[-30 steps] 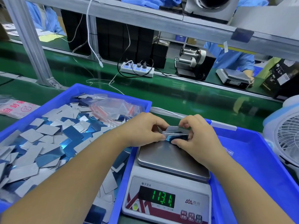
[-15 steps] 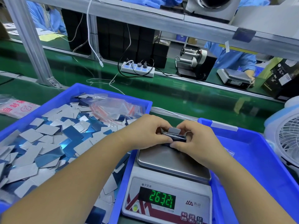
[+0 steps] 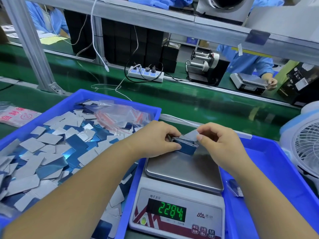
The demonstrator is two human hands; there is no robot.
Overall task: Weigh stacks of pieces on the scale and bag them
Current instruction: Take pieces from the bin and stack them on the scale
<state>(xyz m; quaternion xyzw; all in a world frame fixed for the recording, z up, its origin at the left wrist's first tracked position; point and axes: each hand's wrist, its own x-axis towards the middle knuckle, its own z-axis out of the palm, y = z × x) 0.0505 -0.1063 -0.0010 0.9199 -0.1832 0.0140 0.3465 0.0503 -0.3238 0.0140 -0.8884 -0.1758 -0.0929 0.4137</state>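
Note:
A stack of blue and grey pieces (image 3: pixel 187 146) stands on edge at the far end of the scale's steel pan (image 3: pixel 183 169). My left hand (image 3: pixel 155 138) grips the stack from the left side. My right hand (image 3: pixel 219 140) pinches a single grey piece (image 3: pixel 191 135) tilted up above the stack. The scale (image 3: pixel 177 209) shows green digits that read about 228.4. Clear zip bags (image 3: pixel 119 116) with red strips lie at the back of the left blue bin (image 3: pixel 86 95), on top of many loose pieces (image 3: pixel 51 152).
The scale sits inside a second blue bin (image 3: pixel 276 169), where a small bagged stack (image 3: pixel 235 188) lies to its right. A white fan (image 3: pixel 305 147) stands at the right edge. Beyond the bins runs a green conveyor (image 3: pixel 189 100) with a power strip (image 3: pixel 146 75). Another worker's hand is at a far scale (image 3: pixel 248 82).
My right hand has lifted one grey piece off the stack, which my left hand holds on the pan. The display reading dropped from about 263 to about 228.

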